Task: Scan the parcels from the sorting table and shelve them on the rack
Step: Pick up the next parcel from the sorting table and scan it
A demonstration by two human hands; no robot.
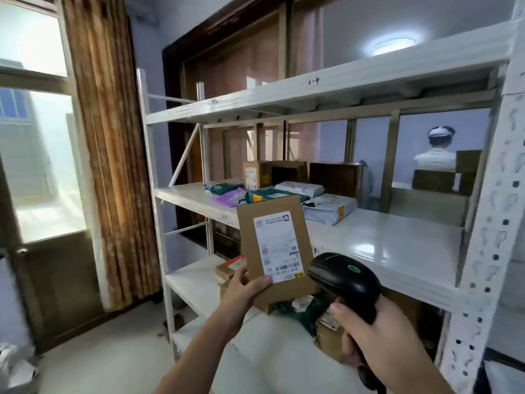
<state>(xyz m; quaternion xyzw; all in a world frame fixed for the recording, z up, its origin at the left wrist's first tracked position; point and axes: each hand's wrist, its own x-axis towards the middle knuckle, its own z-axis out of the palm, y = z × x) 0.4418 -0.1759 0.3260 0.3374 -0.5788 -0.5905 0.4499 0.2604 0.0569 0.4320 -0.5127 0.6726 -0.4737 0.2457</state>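
The left hand [244, 288] holds a flat brown parcel [274, 251] upright in front of the rack [397, 251], thumb pinching its lower edge over the white label [277, 245]. The right hand [377, 339] has its fingers wrapped around the handle of a black scanner [345, 280], whose head points at the barcode, just beside the parcel's lower right corner. I judge the scan is the step in hand. Several parcels already lie on the middle shelf [383, 245] and some more on the shelves below, so part of the work seems done. This parcel is not yet shelved. The sorting table is not in view, so I cannot tell how many remain.
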